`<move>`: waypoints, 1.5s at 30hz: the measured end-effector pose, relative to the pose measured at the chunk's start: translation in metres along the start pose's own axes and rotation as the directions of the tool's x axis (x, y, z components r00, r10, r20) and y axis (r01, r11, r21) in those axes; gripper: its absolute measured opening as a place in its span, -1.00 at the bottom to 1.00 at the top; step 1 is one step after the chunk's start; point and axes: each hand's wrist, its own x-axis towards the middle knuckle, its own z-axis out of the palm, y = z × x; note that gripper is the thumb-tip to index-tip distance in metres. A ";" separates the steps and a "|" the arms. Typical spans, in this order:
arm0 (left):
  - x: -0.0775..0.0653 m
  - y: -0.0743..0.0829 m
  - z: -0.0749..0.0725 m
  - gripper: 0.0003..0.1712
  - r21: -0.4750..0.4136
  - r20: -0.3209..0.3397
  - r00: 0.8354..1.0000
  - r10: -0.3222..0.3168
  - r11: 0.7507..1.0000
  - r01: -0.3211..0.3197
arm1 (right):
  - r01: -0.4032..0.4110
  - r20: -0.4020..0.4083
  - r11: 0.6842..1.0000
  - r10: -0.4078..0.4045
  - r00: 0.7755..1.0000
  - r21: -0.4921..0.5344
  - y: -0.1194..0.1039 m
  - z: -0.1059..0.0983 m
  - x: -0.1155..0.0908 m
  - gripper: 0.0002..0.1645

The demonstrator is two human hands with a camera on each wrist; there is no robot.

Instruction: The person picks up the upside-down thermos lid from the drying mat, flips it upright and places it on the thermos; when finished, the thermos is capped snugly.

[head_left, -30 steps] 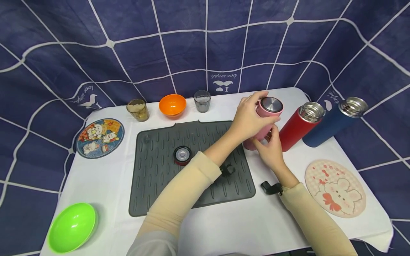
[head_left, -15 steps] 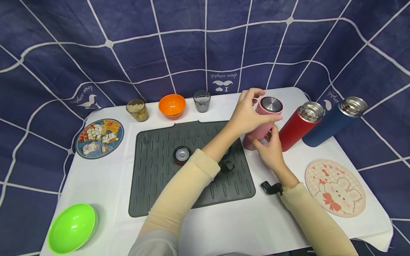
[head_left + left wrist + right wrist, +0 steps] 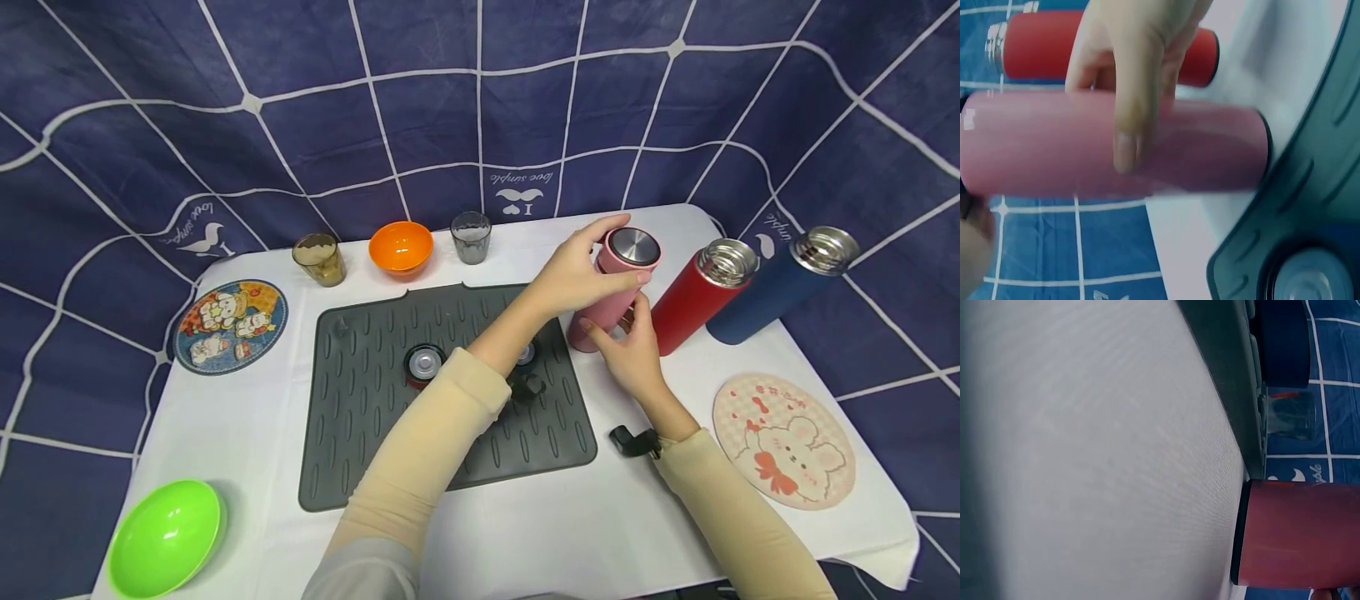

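A pink thermos (image 3: 609,310) stands upright on the white cloth, just right of the dark grey mat. My left hand (image 3: 576,279) holds the thermos lid (image 3: 634,247), which has a steel disc on top; its thumb lies across the front and its fingers reach round the far side. Lower down, my right hand (image 3: 633,357) grips the thermos body, and in the left wrist view its thumb (image 3: 1125,137) presses along the pink side. The right wrist view shows the thermos base (image 3: 1244,534) at the cloth.
Close on the right stand an open red thermos (image 3: 693,296) and an open blue thermos (image 3: 772,287). Two lids lie on the mat (image 3: 360,433), one dark red (image 3: 425,364) and one blue (image 3: 1313,275). Glasses and an orange bowl (image 3: 401,248) line the back.
My left fingers lifted and spread from the lid half a second ago and are now back round it. The right hand and the thermos stay in place.
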 end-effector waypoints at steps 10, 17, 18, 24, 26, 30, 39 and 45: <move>-0.005 0.006 0.023 -0.12 0.027 -0.295 0.956 0.002 1.000 0.006 | 0.043 0.004 0.998 -0.043 0.999 0.045 0.003 -0.002 0.002 -0.15; -0.008 -0.003 0.019 -0.12 0.010 -0.240 0.971 -0.001 1.000 0.004 | 0.037 0.001 0.999 -0.037 0.999 0.012 0.001 -0.002 0.001 -0.15; -0.007 -0.005 0.017 -0.11 -0.006 -0.220 0.975 0.005 1.000 -0.006 | 0.032 0.000 0.999 -0.032 0.999 0.008 0.001 -0.001 0.001 -0.15; -0.005 -0.007 -0.001 -0.13 -0.125 -0.049 0.998 0.025 0.992 -0.031 | 0.017 0.003 1.000 -0.017 1.000 -0.009 -0.001 -0.001 -0.001 -0.15; -0.006 -0.003 -0.009 -0.15 -0.127 -0.008 1.000 0.027 0.992 -0.027 | 0.018 0.008 1.000 -0.018 1.000 -0.008 -0.001 -0.001 -0.001 -0.14; -0.011 0.003 -0.022 -0.20 -0.155 0.030 0.999 0.024 0.988 -0.019 | 0.015 0.017 1.000 -0.015 1.000 -0.002 -0.001 0.000 -0.001 -0.12; -0.002 -0.006 0.002 -0.16 -0.024 -0.083 0.996 -0.022 1.000 0.020 | 0.022 0.010 0.999 -0.022 1.000 -0.042 0.002 -0.001 -0.001 -0.17; 0.003 -0.013 -0.008 -0.24 -0.194 0.066 0.998 0.007 0.981 0.006 | 0.042 0.033 0.996 -0.040 0.999 -0.078 0.004 -0.003 -0.001 -0.14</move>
